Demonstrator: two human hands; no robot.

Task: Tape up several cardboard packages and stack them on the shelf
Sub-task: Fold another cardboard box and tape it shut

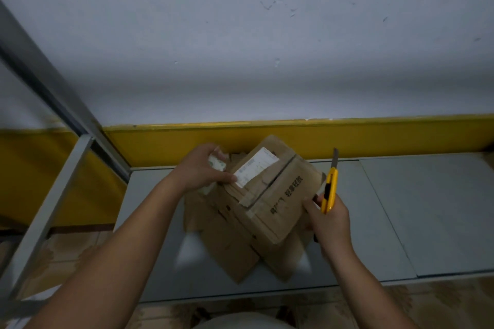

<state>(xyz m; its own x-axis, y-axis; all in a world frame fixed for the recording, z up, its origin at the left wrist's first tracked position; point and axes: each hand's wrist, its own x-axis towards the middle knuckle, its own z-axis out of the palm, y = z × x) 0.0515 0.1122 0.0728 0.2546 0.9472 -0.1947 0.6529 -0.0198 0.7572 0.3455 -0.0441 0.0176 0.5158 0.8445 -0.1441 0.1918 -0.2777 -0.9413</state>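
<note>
So the right hand [330, 219] is wrapped around a yellow plastic utility knife [330, 187]. Its blade is slid out and points away from the person, nearly straight up in the view. That hand's fingertips sit right against the near-right edge of the brown cardboard package [280, 195], the flat one with black print and a white shipping label [255, 167].

The left hand [199, 171] has the opposite, far-left end, with fingers curled over the edge and the thumb down beside the label. There's also a pale whitish thing [217, 165] tucked in that grip. It might be a tape roll, but honestly I can't tell.

The bit that matters is the package's strip of clear tape [251, 199] over its middle seam, which runs on a diagonal from far-right to near-left. That puts it between the two hands, to the left of the knife and across the printed panel from it. The blade sits at a slant to that line rather than on it, so I'd guess the knife hand needs to come in leftward if it's going to trim anything. It's the nearer one for that job, since the left is busy pinning the box.

The package lies crooked on a pile of other flat brown cardboard boxes [227, 243], all on the grey metal shelf [401, 208]. Looks to me like stacking has begun and the pile just isn't squared up.
</note>
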